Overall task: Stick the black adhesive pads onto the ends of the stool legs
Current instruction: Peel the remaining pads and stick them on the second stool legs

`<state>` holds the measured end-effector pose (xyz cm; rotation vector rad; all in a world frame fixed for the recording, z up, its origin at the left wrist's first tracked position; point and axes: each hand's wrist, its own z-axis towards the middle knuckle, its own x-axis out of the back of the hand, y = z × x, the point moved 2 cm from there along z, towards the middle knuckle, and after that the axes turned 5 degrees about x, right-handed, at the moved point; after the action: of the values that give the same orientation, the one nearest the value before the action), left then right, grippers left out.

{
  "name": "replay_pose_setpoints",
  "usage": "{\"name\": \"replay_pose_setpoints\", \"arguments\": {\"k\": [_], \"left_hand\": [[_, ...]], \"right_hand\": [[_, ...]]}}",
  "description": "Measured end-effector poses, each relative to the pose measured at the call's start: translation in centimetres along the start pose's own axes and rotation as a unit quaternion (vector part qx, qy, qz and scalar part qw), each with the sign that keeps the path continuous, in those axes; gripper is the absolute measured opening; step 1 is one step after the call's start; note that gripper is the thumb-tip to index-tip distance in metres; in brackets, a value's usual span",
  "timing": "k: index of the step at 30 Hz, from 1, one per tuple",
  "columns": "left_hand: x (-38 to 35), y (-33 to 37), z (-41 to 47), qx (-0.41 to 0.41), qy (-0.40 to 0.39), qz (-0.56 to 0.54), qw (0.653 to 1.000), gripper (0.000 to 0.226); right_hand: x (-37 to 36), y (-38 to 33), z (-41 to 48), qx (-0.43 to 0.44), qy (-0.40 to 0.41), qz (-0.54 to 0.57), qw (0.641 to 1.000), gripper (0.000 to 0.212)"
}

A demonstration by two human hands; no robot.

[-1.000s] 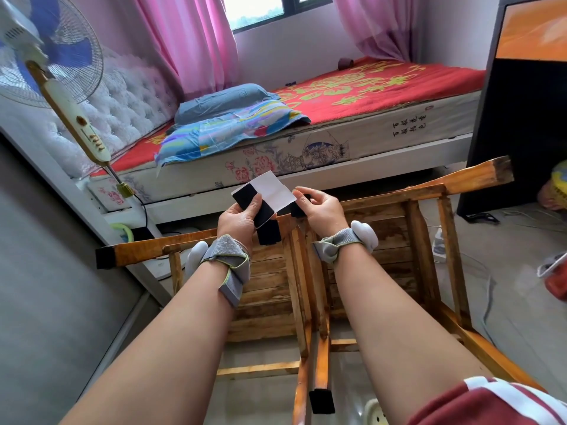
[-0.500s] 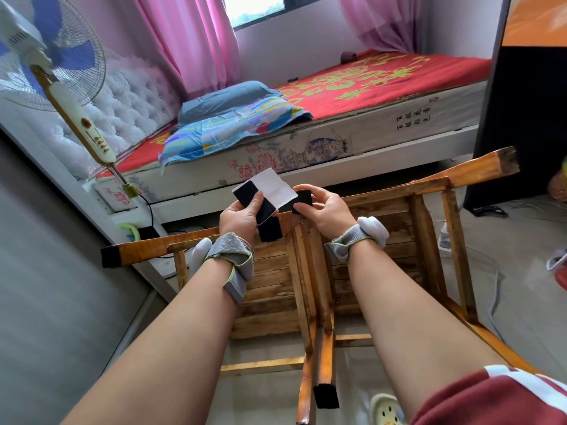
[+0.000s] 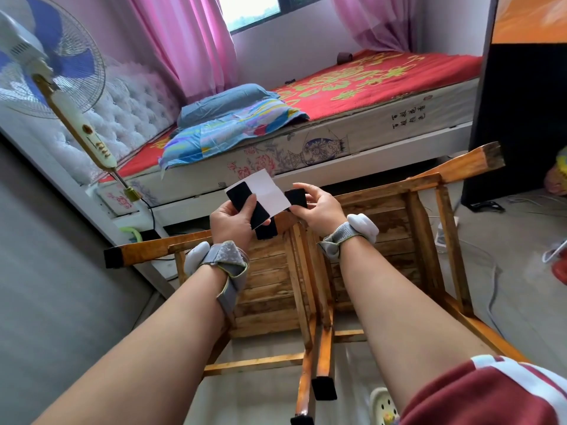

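1. White sheet: the left hand grips it by the lower edge, thumb on top. The spare pads sit on it near the thumb.
2. The right hand pinches one pad between thumb and fingertips, just beside the sheet's right edge. I can't tell if it is fully clear of the sheet.
3. The stool lies tipped, seat underside facing the camera, below both hands.
4. The near ends look already capped in black, and the left end looks dark too. The far right end looks like bare, stained wood — probably the target.
5. Step in hand, my read: finish the peel and carry the pad to that bare end.
6. Hold the pad by its edges only, fingers off the sticky face, and don't let it fold on itself.
7. Centre it on the end face, square to the leg's sides, with no overhang.
8. Press it flat with the thumb, firmly, corners included. The wood looks grimy, so the bond may be weak unless it is pressed hard.
9. Steady the leg with the other hand — hold the sheet away from the sticky side.
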<state>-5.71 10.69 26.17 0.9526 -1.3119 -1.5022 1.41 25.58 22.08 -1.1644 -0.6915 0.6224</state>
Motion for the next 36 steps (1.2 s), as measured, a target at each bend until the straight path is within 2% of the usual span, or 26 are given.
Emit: {"name": "replay_pose_setpoints", "arguments": {"k": [4, 8, 10, 14, 17, 24, 26, 30, 33, 36], "left_hand": [[2.5, 0.9, -2.6, -0.005, -0.006, 0.000, 1.000, 0.011], [4.3, 1.3, -5.7, 0.060, -0.080, 0.040, 0.994, 0.013], [5.1, 1.8, -7.3, 0.100, -0.121, 0.049, 0.986, 0.016], [6.2, 2.9, -9.7, 0.144, -0.187, 0.059, 0.970, 0.014], [6.9, 3.1, -10.9, 0.170, -0.205, 0.068, 0.962, 0.013], [8.3, 1.8, -12.8, 0.169, -0.201, 0.137, 0.955, 0.015], [8.8, 1.6, -12.9, 0.150, -0.166, 0.127, 0.966, 0.019], [10.2, 1.1, -13.0, 0.130, -0.032, -0.006, 0.991, 0.025], [10.6, 0.8, -13.5, 0.151, -0.009, -0.089, 0.984, 0.037], [10.7, 0.6, -13.8, 0.159, -0.013, -0.108, 0.981, 0.033]], "right_hand": [[0.1, -0.9, -1.0, -0.063, 0.095, -0.039, 0.993, 0.059], [0.5, -4.6, -2.3, 0.015, 0.128, -0.059, 0.990, 0.042], [0.5, -6.8, -3.2, 0.068, 0.082, -0.035, 0.994, 0.036], [0.3, -9.3, -5.6, 0.117, -0.099, -0.017, 0.988, 0.038], [-0.1, -9.2, -7.5, 0.139, -0.142, -0.054, 0.979, 0.040], [-1.1, -7.5, -11.1, 0.133, -0.187, -0.088, 0.969, 0.037], [-1.3, -7.6, -11.5, 0.135, -0.191, -0.095, 0.968, 0.038], [-1.7, -7.9, -11.9, 0.117, -0.231, -0.105, 0.960, 0.055], [-2.3, -8.2, -12.5, 0.129, -0.260, -0.093, 0.952, 0.065], [-3.0, -8.7, -12.9, 0.174, -0.260, -0.074, 0.947, 0.073]]}}
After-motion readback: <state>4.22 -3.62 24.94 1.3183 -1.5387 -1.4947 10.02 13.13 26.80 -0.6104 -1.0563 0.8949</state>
